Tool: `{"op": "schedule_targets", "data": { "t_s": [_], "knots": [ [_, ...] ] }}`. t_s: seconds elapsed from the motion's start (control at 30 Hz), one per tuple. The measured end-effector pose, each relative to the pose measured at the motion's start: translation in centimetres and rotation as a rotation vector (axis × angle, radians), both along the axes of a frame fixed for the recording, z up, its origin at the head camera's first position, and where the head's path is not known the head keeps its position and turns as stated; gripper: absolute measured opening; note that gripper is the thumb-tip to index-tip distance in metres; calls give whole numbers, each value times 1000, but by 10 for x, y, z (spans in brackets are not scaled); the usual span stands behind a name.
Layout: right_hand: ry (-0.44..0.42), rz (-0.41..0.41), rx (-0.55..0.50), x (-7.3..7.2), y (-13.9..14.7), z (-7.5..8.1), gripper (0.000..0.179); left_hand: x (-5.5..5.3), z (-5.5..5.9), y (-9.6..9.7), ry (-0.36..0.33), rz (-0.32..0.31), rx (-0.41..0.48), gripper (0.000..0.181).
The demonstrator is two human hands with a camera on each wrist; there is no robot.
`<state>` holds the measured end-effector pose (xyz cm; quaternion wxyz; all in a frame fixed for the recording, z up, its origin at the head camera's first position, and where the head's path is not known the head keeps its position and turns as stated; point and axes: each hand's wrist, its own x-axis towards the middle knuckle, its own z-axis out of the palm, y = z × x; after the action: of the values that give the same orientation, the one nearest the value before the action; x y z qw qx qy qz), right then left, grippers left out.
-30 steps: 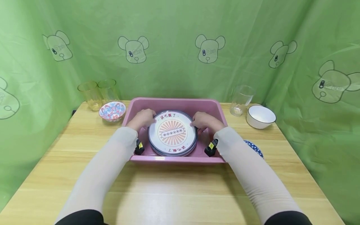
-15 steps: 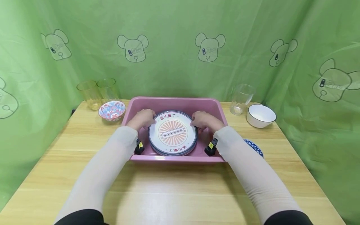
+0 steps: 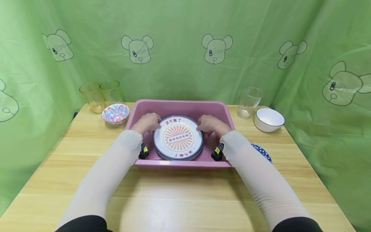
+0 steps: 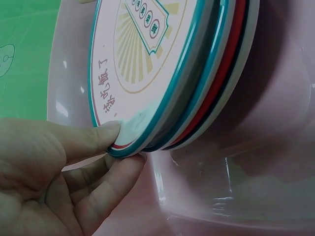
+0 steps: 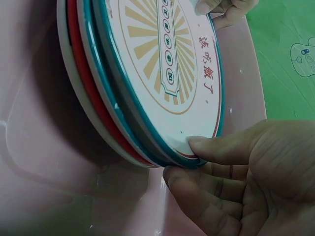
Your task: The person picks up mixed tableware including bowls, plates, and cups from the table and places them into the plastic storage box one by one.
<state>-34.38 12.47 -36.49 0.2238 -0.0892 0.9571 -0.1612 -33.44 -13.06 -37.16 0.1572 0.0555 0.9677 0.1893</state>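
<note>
The left hand (image 3: 147, 122) and right hand (image 3: 210, 123) pinch opposite sides of the top plate (image 3: 178, 138), thumbs on its face, fingers beneath its rim. The plate tops a stack of plates (image 4: 222, 73) inside a pink tub (image 3: 185, 164) on the table (image 3: 174, 199). A patterned bowl (image 3: 116, 114) stands just left of the tub.

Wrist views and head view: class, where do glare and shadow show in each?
Head view: brightly lit, with pale glare on the table and soft shadows beside the sleeves; left wrist view: dimmer, with white highlights on the pink tub; right wrist view: also dim, with dark shadow on the tub beside the plate stack.
</note>
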Motion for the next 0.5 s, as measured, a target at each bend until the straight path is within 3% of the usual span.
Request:
{"op": "schedule_targets", "data": {
  "t_s": [0.5],
  "knots": [
    [10,-7,17,-1,1,-3,16,-1,-1,0,-7,-36,-47,43]
  ]
}}
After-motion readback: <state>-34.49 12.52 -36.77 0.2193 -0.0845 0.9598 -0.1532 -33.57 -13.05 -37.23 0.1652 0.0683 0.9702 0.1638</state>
